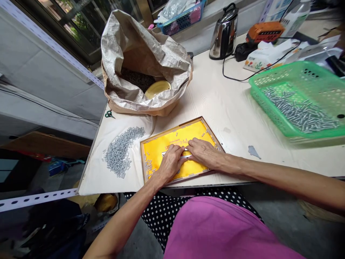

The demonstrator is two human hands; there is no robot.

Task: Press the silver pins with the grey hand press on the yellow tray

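Observation:
A shallow tray (pixel 192 130) with a brown rim and a yellow printed bottom lies at the table's front edge. Over its middle, my left hand (pixel 171 162) and my right hand (pixel 204 152) face each other with fingers pinched together. Between the fingertips shows a narrow whitish strip with a dark line; its kind I cannot make out. Small metal pins (pixel 149 166) lie loose in the tray's left end, with others along its right side. To the left, on the pale table, is a heap of similar silvery pins (pixel 118 153).
Behind the tray stands an open woven sack (pixel 172 61) with dark small pieces and a yellow dish (pixel 158 88) inside. A green basket (pixel 272 120) of metal pins sits at right. Scissors (pixel 109 114) lie by the left edge; a kettle (pixel 224 34) stands at the back.

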